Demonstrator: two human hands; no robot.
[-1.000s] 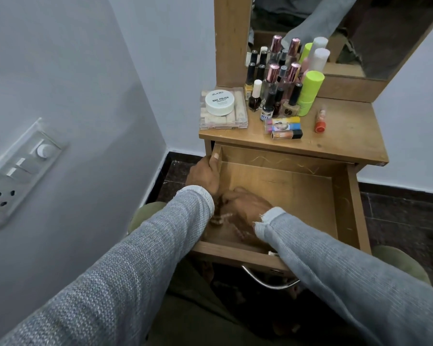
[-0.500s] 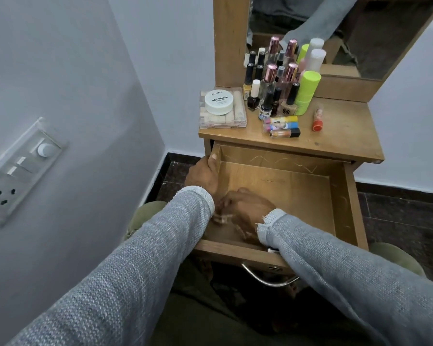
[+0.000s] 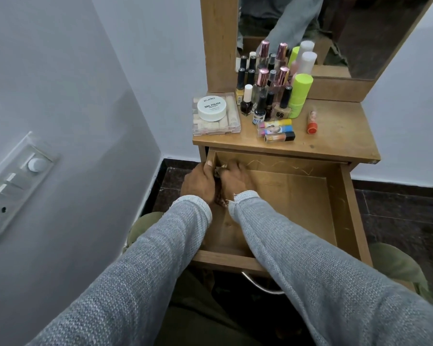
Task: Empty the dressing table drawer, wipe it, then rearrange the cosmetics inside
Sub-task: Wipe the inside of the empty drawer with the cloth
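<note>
- The pulled-out wooden drawer (image 3: pixel 335 203) of the dressing table shows a bare floor wherever my arms do not cover it, so I judge the emptying done.
- The cosmetics stand on the wooden tabletop (image 3: pixel 340 136) above it: a cluster of nail polish bottles (image 3: pixel 263 96) against the mirror, a white round nail polish jar (image 3: pixel 212 108) on a clear plastic box (image 3: pixel 216 126), three small coloured tubes (image 3: pixel 276 131) lying flat, and an orange-capped tube (image 3: pixel 312 121) off to the right.
- My left hand (image 3: pixel 200 181) grips the drawer's left wall at the far corner, thumb hooked over the rim.
- My right hand (image 3: pixel 233 181) is curled down on a small wad of cloth or tissue (image 3: pixel 221 167) in that same far-left corner; only a scrap of it shows.
- I judge this to be the wiping step, partway through: pale scratches or streaks mark the back wall.
- Left to do: finish wiping, then put the cosmetics back in order.
</note>
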